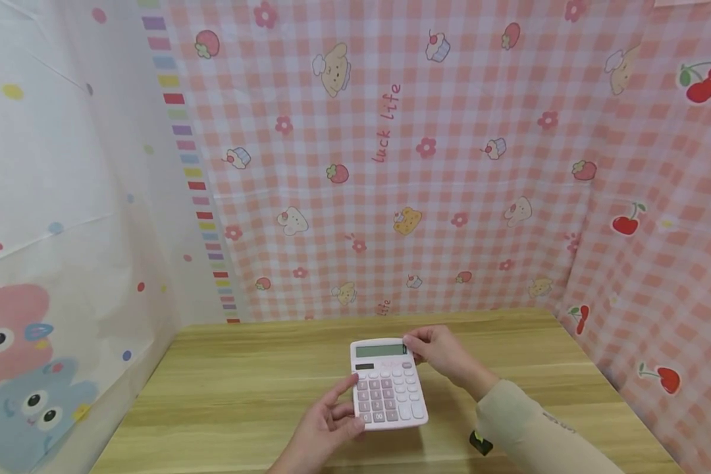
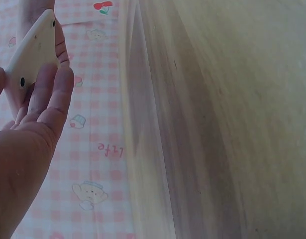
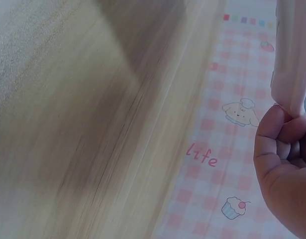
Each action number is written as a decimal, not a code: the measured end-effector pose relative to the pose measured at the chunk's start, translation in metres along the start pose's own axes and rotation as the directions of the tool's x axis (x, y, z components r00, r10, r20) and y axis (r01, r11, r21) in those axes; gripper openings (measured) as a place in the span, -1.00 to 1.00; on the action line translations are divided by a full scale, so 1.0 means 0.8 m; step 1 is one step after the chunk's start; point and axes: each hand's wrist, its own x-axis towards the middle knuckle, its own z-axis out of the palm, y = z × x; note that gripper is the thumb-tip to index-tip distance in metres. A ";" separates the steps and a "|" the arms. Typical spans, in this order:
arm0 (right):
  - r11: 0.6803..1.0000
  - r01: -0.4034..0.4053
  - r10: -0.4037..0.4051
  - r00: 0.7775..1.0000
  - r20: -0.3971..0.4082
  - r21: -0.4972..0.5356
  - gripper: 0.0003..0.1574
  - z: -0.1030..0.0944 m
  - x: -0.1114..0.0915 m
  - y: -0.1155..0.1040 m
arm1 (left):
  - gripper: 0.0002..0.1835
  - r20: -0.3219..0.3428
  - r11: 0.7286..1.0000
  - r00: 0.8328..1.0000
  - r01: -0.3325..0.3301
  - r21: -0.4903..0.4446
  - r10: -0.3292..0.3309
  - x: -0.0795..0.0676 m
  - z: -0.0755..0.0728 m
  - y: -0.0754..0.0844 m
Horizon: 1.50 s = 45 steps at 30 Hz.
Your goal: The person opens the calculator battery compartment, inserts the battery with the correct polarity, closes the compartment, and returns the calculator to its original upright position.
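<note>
A white and pink calculator (image 1: 388,385) is held up over the wooden table, its grey display and keys facing the head camera. My left hand (image 1: 328,421) grips its lower left side, with the thumb on the front corner. In the left wrist view the fingers (image 2: 58,94) of that hand lie against the calculator's back (image 2: 41,47). At the upper right corner, my right hand (image 1: 441,352) pinches the calculator between thumb and fingers. The right wrist view shows this hand (image 3: 287,164) at the calculator's edge (image 3: 292,59).
A small black object with a yellow-green mark (image 1: 481,442) lies on the wooden table (image 1: 243,388) beside the right sleeve (image 1: 533,421). Pink checked cloth (image 1: 379,197) hangs behind the table and along its right side. A white patterned sheet (image 1: 77,217) hangs on the left.
</note>
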 end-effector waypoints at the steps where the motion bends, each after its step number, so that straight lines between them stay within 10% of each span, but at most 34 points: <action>1: 1.000 0.004 -0.004 1.000 0.000 0.001 -0.68 0.000 0.000 0.000 | -0.14 0.012 1.000 1.000 -0.001 0.002 0.001 0.000 0.000 0.001; 45: 0.979 0.015 -0.045 0.989 0.142 0.204 -0.47 0.006 -0.018 0.018 | -0.09 -0.005 0.989 1.000 -0.001 -0.147 0.000 0.002 -0.006 -0.001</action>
